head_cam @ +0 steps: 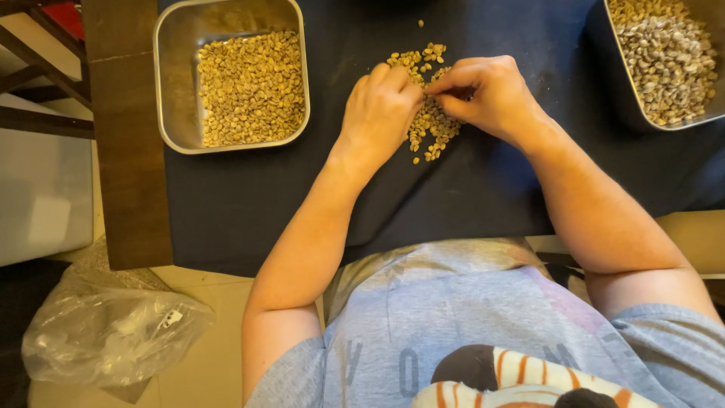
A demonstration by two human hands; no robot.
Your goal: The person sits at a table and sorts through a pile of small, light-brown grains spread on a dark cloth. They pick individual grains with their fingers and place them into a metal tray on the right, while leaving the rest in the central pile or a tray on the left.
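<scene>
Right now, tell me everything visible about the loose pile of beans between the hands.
The loose pile of small pale yellow-green beans lies spread in an uneven strip directly on the dark navy cloth, between two steel trays. The beans are oval, matte and dry-looking; a few strays sit apart near the top. The left hand and right hand rest on it, fingertips meeting over its middle.

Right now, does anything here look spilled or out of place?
A few loose beans lie apart from the small pile on the dark cloth under both hands. Both metal trays sit level; nothing looks damaged.
</scene>
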